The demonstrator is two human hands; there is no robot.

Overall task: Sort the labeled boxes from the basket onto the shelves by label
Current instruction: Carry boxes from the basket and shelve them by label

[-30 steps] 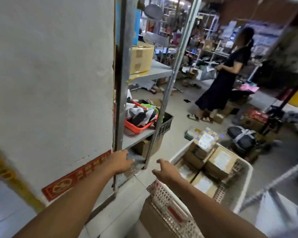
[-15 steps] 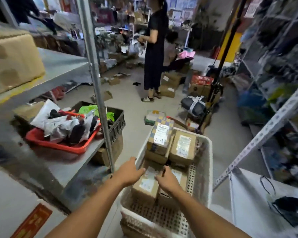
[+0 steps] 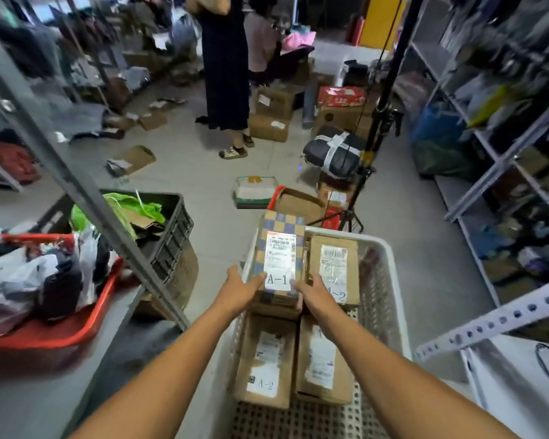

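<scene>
Shelving (image 3: 86, 191) flanks basket (image 3: 390, 280) on grey floor (image 3: 203, 172).

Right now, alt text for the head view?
Both hands, left hand and right hand, grip the sides of a checkered box labeled A-1, atop other labeled boxes in a white basket. A red tray sits on the shelf to the left; a person stands beyond.

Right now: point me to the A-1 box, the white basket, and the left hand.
A-1 box (image 3: 279, 261), head view, on its white shipping label.
white basket (image 3: 390, 267), head view, on its right rim.
left hand (image 3: 240, 288), head view, on the back of the hand.
</scene>
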